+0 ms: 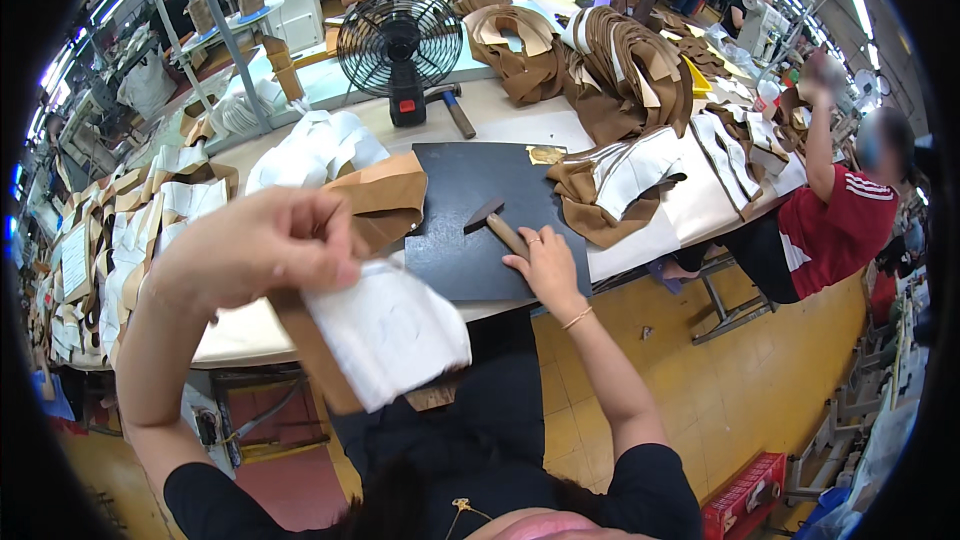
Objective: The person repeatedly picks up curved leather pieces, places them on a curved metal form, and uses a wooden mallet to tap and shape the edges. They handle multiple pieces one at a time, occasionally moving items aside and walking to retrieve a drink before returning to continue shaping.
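Note:
My left hand (285,250) is raised at the left, its fingertips pinched on the upper edge of a brown leather piece with a white backing (395,335). The piece hangs down in front of the table's near edge. My right hand (548,268) grips the end of a hammer's (508,236) wooden handle. Its metal head rests on a dark flat board (450,265), pointing away to the left. Beside the board's left edge lies a folded brown leather piece (385,202), next to a heap of white pieces (315,150).
A black fan (400,45) stands beyond the board, beside a second hammer (458,112). Bundles of brown and white pieces (625,75) lie at the far right, with more stacks (150,230) at the left. A co-worker in a red shirt (840,225) is at the right.

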`<action>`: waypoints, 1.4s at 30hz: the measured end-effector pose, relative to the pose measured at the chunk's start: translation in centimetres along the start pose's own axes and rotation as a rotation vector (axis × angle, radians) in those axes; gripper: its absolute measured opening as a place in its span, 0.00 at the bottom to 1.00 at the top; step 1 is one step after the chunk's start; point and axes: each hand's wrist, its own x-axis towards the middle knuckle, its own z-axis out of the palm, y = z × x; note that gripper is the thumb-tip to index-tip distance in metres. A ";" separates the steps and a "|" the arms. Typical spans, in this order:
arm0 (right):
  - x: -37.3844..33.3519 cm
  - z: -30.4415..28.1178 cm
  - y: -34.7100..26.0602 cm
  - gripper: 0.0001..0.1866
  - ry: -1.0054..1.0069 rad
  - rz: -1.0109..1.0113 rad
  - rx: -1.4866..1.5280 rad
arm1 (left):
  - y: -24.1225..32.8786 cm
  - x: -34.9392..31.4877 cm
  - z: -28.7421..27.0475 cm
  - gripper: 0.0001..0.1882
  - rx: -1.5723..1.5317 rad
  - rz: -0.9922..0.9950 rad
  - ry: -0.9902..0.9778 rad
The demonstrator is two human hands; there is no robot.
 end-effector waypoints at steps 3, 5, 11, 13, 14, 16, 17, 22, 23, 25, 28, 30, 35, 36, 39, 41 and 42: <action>-0.5 0.0 -1.2 0.18 -0.033 0.186 0.068 | 2.3 4.7 1.1 0.15 0.031 0.167 -0.045; -0.3 -3.1 -2.0 0.16 -0.132 0.391 0.169 | 3.5 7.7 1.5 0.17 -0.021 0.312 -0.105; -5.1 -7.8 5.1 0.21 0.294 0.571 0.616 | 0.8 10.0 0.9 0.21 -0.088 0.611 -0.115; -6.8 -10.6 5.0 0.18 0.286 0.659 0.842 | -4.9 10.8 1.0 0.20 -0.183 0.410 0.009; -7.5 -10.9 5.5 0.18 0.297 0.655 0.842 | -7.7 12.0 0.6 0.21 -0.121 0.330 -0.015; -8.6 -11.3 6.0 0.17 0.314 0.638 0.806 | -13.7 14.3 -0.4 0.22 -0.010 0.179 -0.049; -9.0 -11.4 6.0 0.17 0.319 0.626 0.771 | -16.2 15.0 -1.1 0.24 0.041 0.108 -0.059; -8.0 -10.2 4.8 0.15 0.199 0.464 0.410 | -18.4 15.2 -2.9 0.26 0.273 -0.119 -0.087; -7.2 -9.9 4.4 0.16 0.210 0.386 0.345 | -17.7 15.1 -3.1 0.25 0.326 -0.172 -0.103; -5.1 -9.1 3.3 0.17 0.231 0.230 0.219 | -17.2 16.0 -3.4 0.19 0.809 0.164 -0.034; -1.3 -7.5 2.3 0.20 0.218 0.247 0.093 | -14.0 19.7 0.2 0.16 0.871 0.405 0.071; 0.6 -6.6 2.0 0.21 0.206 0.242 -0.004 | -12.6 23.4 3.2 0.16 0.856 0.458 0.105; 1.6 -4.6 3.9 0.21 0.082 0.268 -0.127 | -13.1 34.1 7.6 0.15 0.656 0.454 0.207; 1.5 -4.7 3.9 0.21 0.081 0.257 -0.131 | -13.3 35.3 7.9 0.15 0.576 0.404 0.185; 1.4 -4.5 4.0 0.22 0.044 0.290 -0.122 | -13.5 35.8 8.6 0.14 0.590 0.403 0.196; 1.3 -4.1 4.2 0.22 0.069 0.281 -0.103 | -13.8 35.8 8.7 0.13 0.630 0.458 0.228; 1.1 -4.0 4.4 0.22 0.079 0.278 -0.093 | -14.0 35.8 8.8 0.13 0.650 0.485 0.245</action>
